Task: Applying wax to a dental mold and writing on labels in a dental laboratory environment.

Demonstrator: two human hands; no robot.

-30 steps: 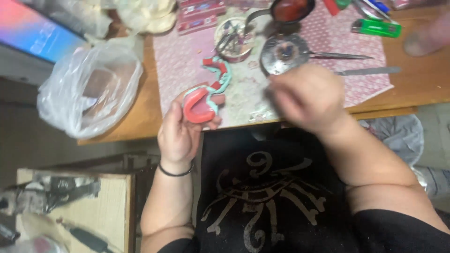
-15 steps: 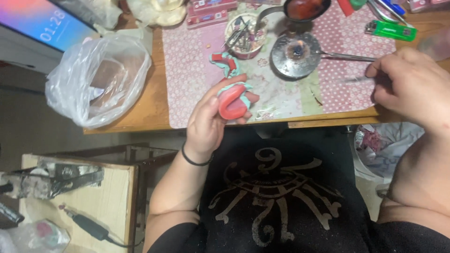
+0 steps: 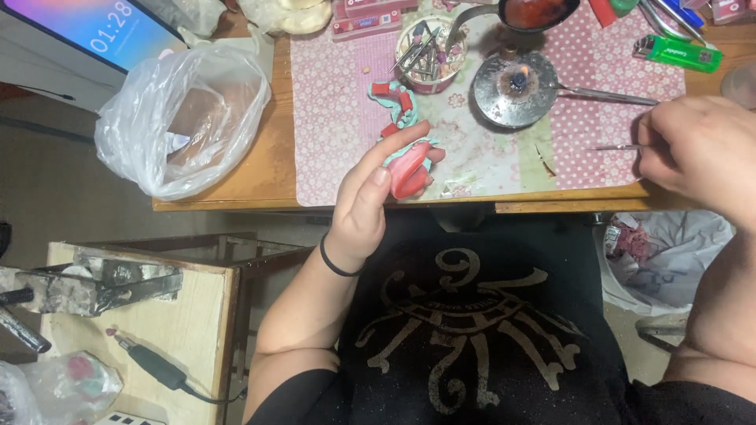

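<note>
Nearest the viewer, at about 6 o'clock, lies the person's lap in a black printed shirt (image 3: pixel 465 330). At 8 o'clock stands a pale wooden stand (image 3: pixel 157 315) with a grey metal tool on top and a black handpiece with cord (image 3: pixel 150 366) lying on it.

Just above the lap, near the centre, the left hand (image 3: pixel 370 201), a black band on its wrist, is curled around a red curved wax piece (image 3: pixel 409 167), fingers closed on it at the near edge of the table (image 3: pixel 236 177). A strip of teal and red pieces (image 3: pixel 398 106) runs from it toward 12 o'clock over the pink patterned mat (image 3: pixel 331 110).

At 3 o'clock the right hand (image 3: pixel 693 153) pinches a thin metal pick (image 3: pixel 618 147) between closed fingertips, its point aimed toward 9 o'clock. Below it, at 4 o'clock, hangs a white bag of scraps (image 3: pixel 669 260).

Farther off, at 1 o'clock, a small flame burns on a round metal burner (image 3: pixel 516 88); beside it a cup of tools (image 3: pixel 429 51). At 10 o'clock sits a clear plastic bag (image 3: pixel 185 118), at 2 o'clock a green lighter (image 3: pixel 677 53).
</note>
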